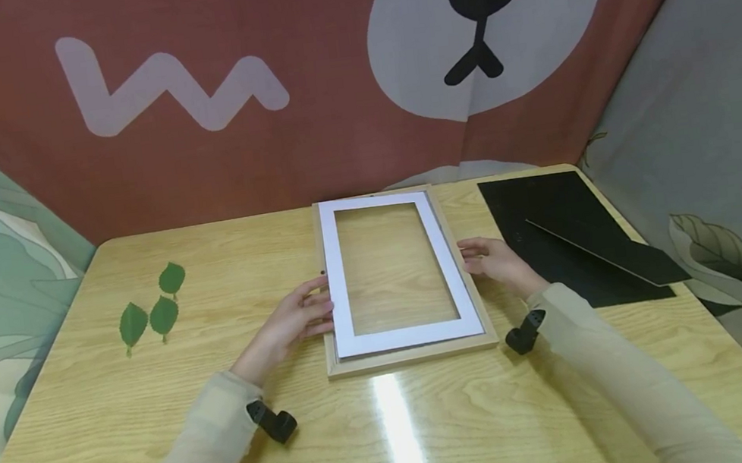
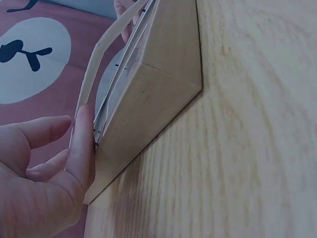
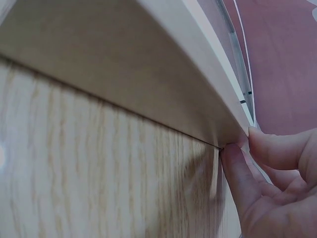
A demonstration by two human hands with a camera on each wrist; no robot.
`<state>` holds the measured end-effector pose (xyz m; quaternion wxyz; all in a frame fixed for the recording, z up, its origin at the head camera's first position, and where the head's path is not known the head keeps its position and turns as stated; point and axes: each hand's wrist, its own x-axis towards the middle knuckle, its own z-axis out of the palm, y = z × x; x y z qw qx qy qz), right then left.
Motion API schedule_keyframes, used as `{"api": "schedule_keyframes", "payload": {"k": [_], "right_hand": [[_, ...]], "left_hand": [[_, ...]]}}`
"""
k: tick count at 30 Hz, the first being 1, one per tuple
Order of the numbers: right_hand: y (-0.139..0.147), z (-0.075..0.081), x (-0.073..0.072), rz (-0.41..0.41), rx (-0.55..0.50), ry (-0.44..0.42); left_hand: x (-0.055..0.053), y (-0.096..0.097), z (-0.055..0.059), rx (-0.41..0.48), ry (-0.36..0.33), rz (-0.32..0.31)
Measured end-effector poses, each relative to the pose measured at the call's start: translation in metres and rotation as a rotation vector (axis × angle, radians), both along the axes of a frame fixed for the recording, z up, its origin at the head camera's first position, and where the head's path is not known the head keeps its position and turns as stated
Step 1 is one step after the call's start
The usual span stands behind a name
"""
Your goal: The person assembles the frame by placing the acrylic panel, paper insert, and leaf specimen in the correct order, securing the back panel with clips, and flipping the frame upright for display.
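Observation:
A light wooden picture frame (image 1: pixel 413 361) lies on the table, and a white mat (image 1: pixel 408 339) with a rectangular window sits over it, slightly off to the left. In the left wrist view the mat (image 2: pixel 90 72) bows up above the frame's side (image 2: pixel 148 94). My left hand (image 1: pixel 290 322) is at the left edge, its extended fingertips touching the mat's edge. On the opposite side my right hand (image 1: pixel 497 263) rests its thumb and fingertips along the frame's outer side. In the right wrist view, the thumb (image 3: pixel 272 148) is right at the top edge.
Three green leaves (image 1: pixel 164 315) lie at the left of the table. At the right is a black backing board (image 1: pixel 546 200) with its stand flap (image 1: pixel 614 253) raised, partly beside the right sleeve. A printed cloth (image 1: pixel 334 151) hangs behind the table.

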<state>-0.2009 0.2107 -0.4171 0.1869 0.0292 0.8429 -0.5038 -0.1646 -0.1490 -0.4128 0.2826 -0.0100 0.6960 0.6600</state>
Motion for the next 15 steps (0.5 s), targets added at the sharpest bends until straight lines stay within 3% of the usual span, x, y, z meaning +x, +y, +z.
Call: {"api": "schedule_keyframes", "payload": {"k": [8,15], "right_hand": [[0.0001,-0.0009,-0.0001,-0.002,0.002,-0.002],[0.0012,-0.0007,0.0002,0.01,-0.013,0.007]], "left_hand": [[-0.0024,0.0055,0.0008,-0.111,0.027,0.018],[-0.0026,0.0084,0.0036,-0.145,0.045,0.033]]}}
